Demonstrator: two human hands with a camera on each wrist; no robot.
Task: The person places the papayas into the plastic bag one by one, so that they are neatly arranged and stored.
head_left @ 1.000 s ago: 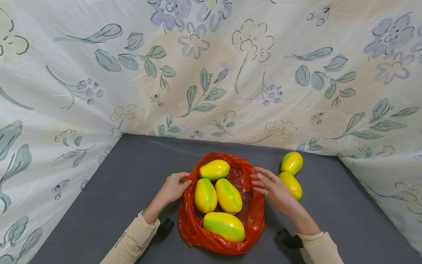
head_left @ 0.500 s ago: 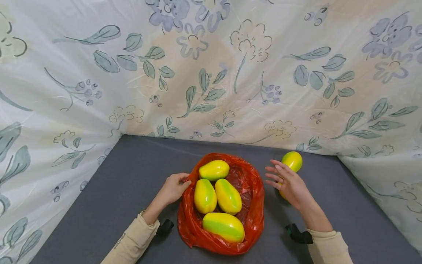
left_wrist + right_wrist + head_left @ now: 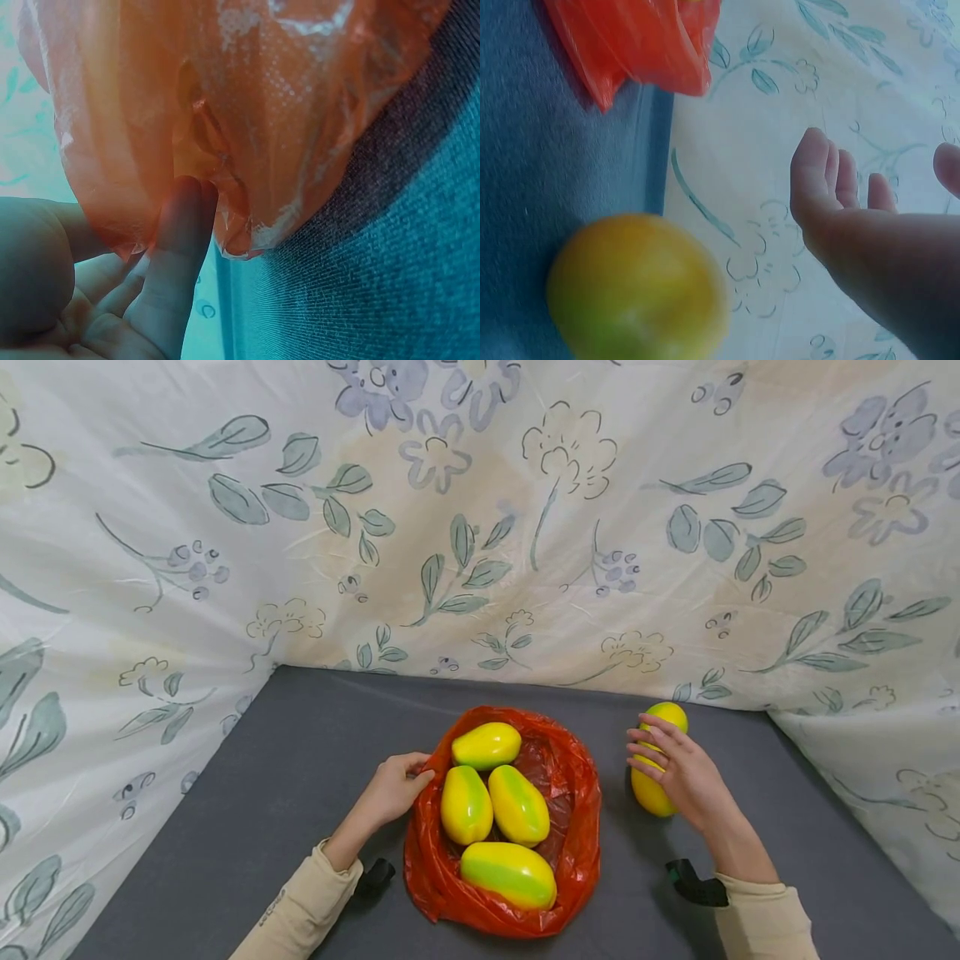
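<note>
A red plastic bag (image 3: 583,852) stands with its mouth spread wide, and several glossy yellow-green papayas (image 3: 517,806) lie inside. At the bag's left rim my left hand (image 3: 393,789) pinches the film; in the left wrist view thumb and fingers (image 3: 176,247) are on either side of the thin plastic. Two more papayas lie one behind the other right of the bag: a front papaya (image 3: 649,793) and a rear papaya (image 3: 670,713). Over them hovers my right hand (image 3: 690,781), fingers extended and holding nothing. The right wrist view shows a papaya (image 3: 637,292) below that hand.
The dark grey table (image 3: 330,718) runs back to a floral cloth (image 3: 420,568), which hangs behind and along both sides. Black wrist devices, such as the one (image 3: 693,885) on the right, sit under both forearms.
My right hand has let go of the bag's right rim and moved right, over the two papayas outside it. My left hand keeps its hold on the left rim.
</note>
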